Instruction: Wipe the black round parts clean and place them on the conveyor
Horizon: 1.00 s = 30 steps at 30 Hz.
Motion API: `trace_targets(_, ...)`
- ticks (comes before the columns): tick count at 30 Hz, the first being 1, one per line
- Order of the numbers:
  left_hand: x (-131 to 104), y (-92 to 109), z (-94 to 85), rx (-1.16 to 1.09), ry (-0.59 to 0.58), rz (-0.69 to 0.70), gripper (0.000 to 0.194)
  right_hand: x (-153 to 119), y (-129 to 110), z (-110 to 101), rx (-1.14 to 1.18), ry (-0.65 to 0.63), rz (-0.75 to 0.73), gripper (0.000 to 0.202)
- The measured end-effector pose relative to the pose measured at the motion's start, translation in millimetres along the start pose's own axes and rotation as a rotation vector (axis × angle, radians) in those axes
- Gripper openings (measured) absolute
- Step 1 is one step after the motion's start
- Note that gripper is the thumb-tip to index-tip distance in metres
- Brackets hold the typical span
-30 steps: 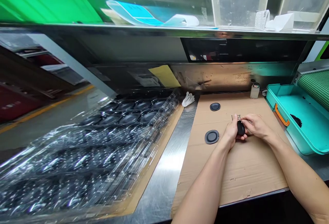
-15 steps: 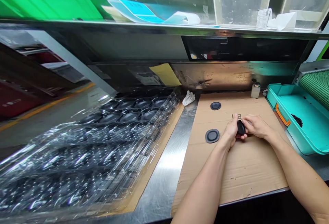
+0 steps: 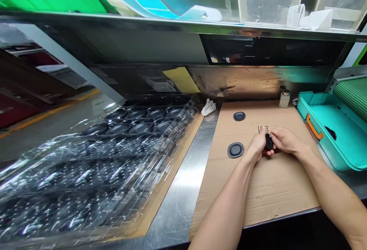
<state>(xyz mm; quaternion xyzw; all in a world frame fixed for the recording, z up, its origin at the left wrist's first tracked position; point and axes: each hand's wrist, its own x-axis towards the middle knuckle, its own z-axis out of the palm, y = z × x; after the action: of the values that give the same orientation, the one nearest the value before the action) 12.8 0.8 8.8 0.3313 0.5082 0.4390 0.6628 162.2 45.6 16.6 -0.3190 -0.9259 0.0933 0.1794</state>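
My left hand point(image 3: 258, 145) and my right hand point(image 3: 283, 140) meet over a cardboard sheet point(image 3: 266, 189), both gripping one small black round part point(image 3: 268, 142) held on edge between the fingers. A flat dark round disc point(image 3: 235, 150) lies on the cardboard just left of my left hand. A second dark disc point(image 3: 239, 116) lies farther back. Small printed marks point(image 3: 263, 129) show on the cardboard behind my fingers.
Clear plastic blister trays point(image 3: 94, 158) holding several dark discs fill the left of the steel bench. A teal bin point(image 3: 332, 127) with an orange handle stands at right, a dark part inside. A small bottle point(image 3: 284, 98) and crumpled white cloth point(image 3: 208, 107) sit at the back.
Both hands stay together on the black part, turning it slightly. The view has shifted a little; nothing else has moved.
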Motion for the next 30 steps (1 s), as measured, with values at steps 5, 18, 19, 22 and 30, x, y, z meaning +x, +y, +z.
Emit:
trace_targets(5, 1, -2, 2.2, 0.051, 0.029, 0.010, 0.066, 0, -5, -3, -0.087, -0.049, 0.010, 0.024)
trace_targets(18, -2, -1, 3.9, 0.121, 0.024, 0.008, 0.074, 0, -16, -17, -0.189, -0.104, 0.052, 0.023)
trace_targets(19, -1, -2, 4.3, 0.132, 0.028, 0.016, 0.075, 0, -15, -17, -0.187, -0.098, 0.049, 0.022)
trace_targets(22, -2, -3, 5.1, 0.132, 0.030, 0.023, 0.076, 0, -13, -18, -0.151, -0.102, 0.035, 0.023)
trace_targets(30, -2, -2, 6.2, 0.120, 0.063, 0.005, 0.069, 1, -16, -18, -0.199, -0.108, 0.043, 0.024)
